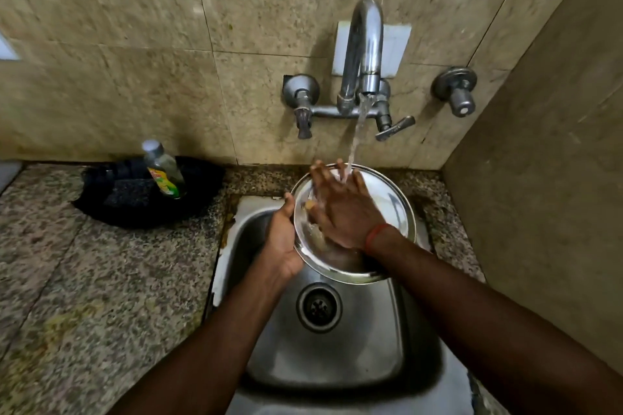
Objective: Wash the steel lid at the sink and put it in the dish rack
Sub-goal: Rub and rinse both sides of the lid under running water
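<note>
Over the back half of the sink [337,357], the steel lid [387,202] is held tilted with its broad face turned up toward the camera. Being round, it has no long axis. Its far rim lies under the tap [365,44] and its near rim hangs over the basin. The left hand [283,239] holds the left rim, its grip curled round the edge. The right hand [340,209] lies flat on the face, grip spread, fingertips in the water stream [359,125]. Open basin floor surrounds the drain [319,308] below the near rim. The side wall [539,178] stands to the right of the lid. On the tabletop [101,280], a bottle [165,172] stands in a black tray [135,209], well apart to the left.
</note>
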